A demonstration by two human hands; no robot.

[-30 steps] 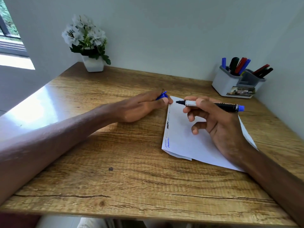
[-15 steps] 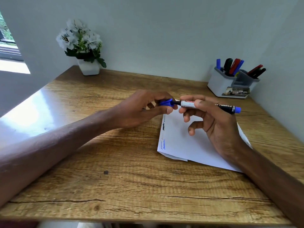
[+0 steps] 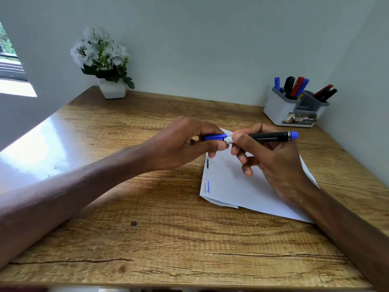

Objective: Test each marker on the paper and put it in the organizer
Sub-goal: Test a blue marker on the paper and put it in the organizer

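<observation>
A black-barrelled marker (image 3: 267,136) with a blue end lies level above the paper, gripped near its white collar by my right hand (image 3: 269,161). My left hand (image 3: 185,142) pinches the blue cap (image 3: 214,137), which sits over the marker's tip. The white paper (image 3: 235,186) lies on the desk under my right hand, with short blue and black scribbles along its left edge. The white and grey organizer (image 3: 294,110) stands at the back right with several markers upright in it.
A white pot of white flowers (image 3: 105,64) stands at the back left corner of the wooden desk (image 3: 147,228). Walls close the desk in behind and on the right. A window is at the far left.
My left hand lifted the blue cap from beside the paper and brought it onto the marker's tip. Both hands rose a little above the sheet; the tip is now covered.
</observation>
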